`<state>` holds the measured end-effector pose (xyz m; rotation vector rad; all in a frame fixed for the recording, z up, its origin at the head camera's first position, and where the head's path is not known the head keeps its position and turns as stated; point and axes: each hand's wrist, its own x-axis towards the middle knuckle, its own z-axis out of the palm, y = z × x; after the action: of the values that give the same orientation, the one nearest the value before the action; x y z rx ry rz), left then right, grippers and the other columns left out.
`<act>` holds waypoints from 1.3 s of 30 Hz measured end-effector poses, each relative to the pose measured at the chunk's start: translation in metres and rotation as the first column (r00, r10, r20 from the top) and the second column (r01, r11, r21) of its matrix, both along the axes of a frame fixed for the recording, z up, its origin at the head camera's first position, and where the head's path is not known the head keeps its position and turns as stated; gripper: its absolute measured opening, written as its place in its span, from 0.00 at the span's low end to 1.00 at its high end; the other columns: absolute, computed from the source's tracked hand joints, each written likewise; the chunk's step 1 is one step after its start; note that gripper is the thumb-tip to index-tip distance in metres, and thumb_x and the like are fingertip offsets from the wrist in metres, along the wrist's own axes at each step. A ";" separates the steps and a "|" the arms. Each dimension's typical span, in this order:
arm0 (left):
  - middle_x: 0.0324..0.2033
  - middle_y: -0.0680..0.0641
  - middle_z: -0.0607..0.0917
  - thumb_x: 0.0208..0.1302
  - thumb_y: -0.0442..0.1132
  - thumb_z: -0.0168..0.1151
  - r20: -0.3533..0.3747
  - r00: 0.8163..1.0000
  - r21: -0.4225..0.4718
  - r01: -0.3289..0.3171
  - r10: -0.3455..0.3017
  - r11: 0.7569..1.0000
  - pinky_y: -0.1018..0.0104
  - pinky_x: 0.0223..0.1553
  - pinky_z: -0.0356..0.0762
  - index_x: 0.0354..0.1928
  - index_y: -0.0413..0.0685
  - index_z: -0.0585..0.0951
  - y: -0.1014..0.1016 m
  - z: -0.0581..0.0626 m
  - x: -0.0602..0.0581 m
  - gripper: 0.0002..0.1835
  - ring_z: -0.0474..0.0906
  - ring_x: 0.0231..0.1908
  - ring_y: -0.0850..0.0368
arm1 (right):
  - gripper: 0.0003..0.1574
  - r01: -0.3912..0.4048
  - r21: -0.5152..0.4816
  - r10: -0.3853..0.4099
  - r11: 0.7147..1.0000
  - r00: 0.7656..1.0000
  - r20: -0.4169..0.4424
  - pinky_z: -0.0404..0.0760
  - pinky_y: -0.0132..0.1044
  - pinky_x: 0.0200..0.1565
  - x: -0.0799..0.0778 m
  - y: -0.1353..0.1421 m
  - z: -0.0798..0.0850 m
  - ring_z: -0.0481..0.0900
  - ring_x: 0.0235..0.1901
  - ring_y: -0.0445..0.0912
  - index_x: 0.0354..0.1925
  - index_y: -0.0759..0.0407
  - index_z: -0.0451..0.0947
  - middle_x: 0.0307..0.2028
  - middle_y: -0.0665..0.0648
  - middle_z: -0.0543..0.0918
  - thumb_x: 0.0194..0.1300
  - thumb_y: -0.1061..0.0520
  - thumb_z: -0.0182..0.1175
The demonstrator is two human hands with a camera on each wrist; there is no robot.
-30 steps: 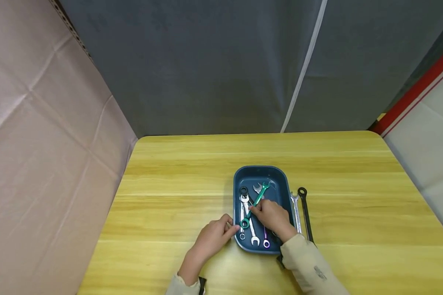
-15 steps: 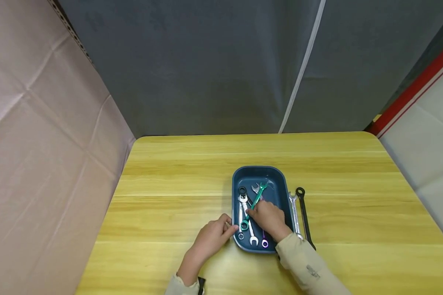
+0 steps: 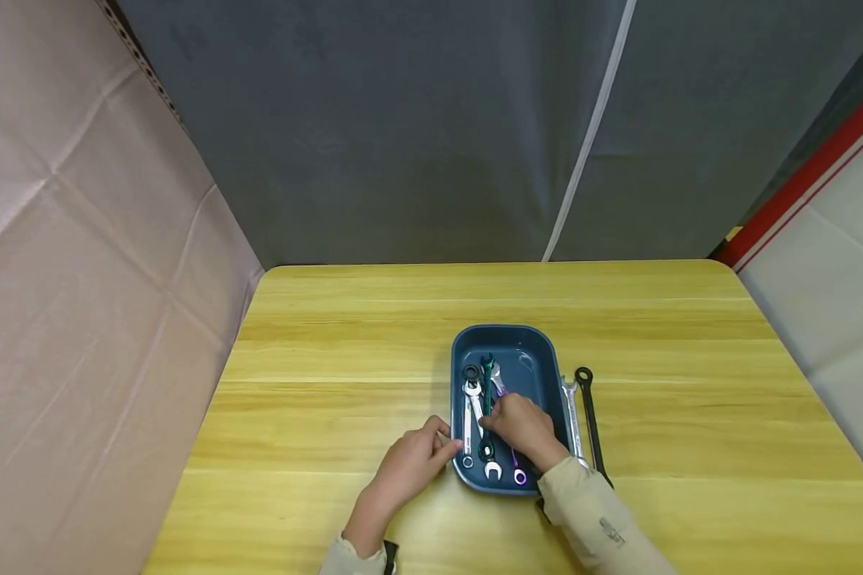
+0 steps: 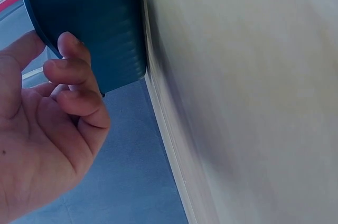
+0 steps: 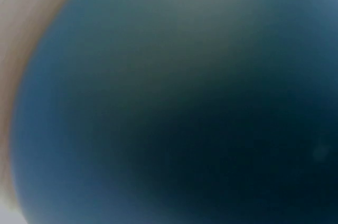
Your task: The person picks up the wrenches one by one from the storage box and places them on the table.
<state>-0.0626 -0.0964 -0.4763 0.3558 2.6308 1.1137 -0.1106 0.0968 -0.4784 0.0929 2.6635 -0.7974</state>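
Note:
A dark blue tray (image 3: pixel 538 363) holds several wrenches. My right hand (image 3: pixel 523 425) is inside it, pinching a green combination wrench (image 3: pixel 487 387) that stands nearly in line with the tray's long sides. Beneath and left of it lie silver wrenches (image 3: pixel 467 427) and a black ring end (image 3: pixel 471 373); a purple wrench (image 3: pixel 520 471) is partly hidden by the right hand. At the tray's left rim, my left hand (image 3: pixel 417 459) grips the edge, thumb over it and fingers against the outer wall, as the left wrist view shows. The right wrist view is blurred blue, with no fingers visible.
Right of the tray, a silver wrench (image 3: pixel 573 419) and a longer black wrench (image 3: pixel 594 427) lie on the wooden table (image 3: pixel 345 343), partly behind the right sleeve. A grey curtain (image 3: pixel 403 144) hangs beyond the far edge, with pale cloth (image 3: pixel 115 279) at the left.
The green wrench has turned from a slant to nearly straight along the tray, its upper end swinging left, its lower end right. The left hand stays at the rim.

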 end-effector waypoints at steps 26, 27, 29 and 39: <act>0.16 0.61 0.72 0.69 0.55 0.55 -0.006 1.000 -0.011 0.008 -0.008 1.000 0.72 0.22 0.64 0.41 0.50 0.76 -0.001 -0.003 -0.001 0.16 0.65 0.18 0.68 | 0.08 0.041 -0.420 -0.040 0.906 0.999 0.011 0.67 0.32 0.26 -0.003 0.006 -0.003 0.67 0.22 0.40 0.26 0.66 0.78 0.21 0.49 0.73 0.58 0.62 0.64; 0.16 0.61 0.72 0.69 0.54 0.55 -0.012 1.000 -0.015 0.008 -0.008 1.000 0.72 0.22 0.64 0.41 0.50 0.76 -0.001 -0.003 -0.001 0.15 0.65 0.18 0.68 | 0.08 0.055 -0.446 -0.048 0.893 0.999 0.027 0.68 0.31 0.26 -0.002 0.005 -0.002 0.68 0.22 0.40 0.27 0.67 0.78 0.21 0.49 0.73 0.57 0.62 0.64; 0.16 0.61 0.72 0.69 0.53 0.56 -0.018 1.000 -0.018 0.006 -0.006 1.000 0.72 0.22 0.63 0.41 0.50 0.76 0.000 -0.003 -0.001 0.14 0.65 0.17 0.68 | 0.08 0.074 -0.479 -0.055 0.874 0.997 0.055 0.69 0.31 0.27 -0.001 0.005 -0.001 0.69 0.23 0.40 0.29 0.68 0.79 0.22 0.49 0.75 0.58 0.61 0.64; 0.16 0.60 0.73 0.69 0.52 0.56 -0.004 1.000 -0.026 0.002 -0.002 1.000 0.72 0.21 0.64 0.42 0.50 0.76 0.000 -0.004 -0.001 0.13 0.65 0.18 0.68 | 0.10 0.157 -0.562 -0.081 0.812 0.984 0.157 0.66 0.30 0.23 0.006 0.004 0.002 0.68 0.22 0.41 0.37 0.66 0.79 0.22 0.50 0.74 0.62 0.58 0.62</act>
<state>-0.0635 -0.0959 -0.4803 0.3564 2.6455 1.0780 -0.1042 0.1012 -0.4762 0.1503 2.2027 -1.5460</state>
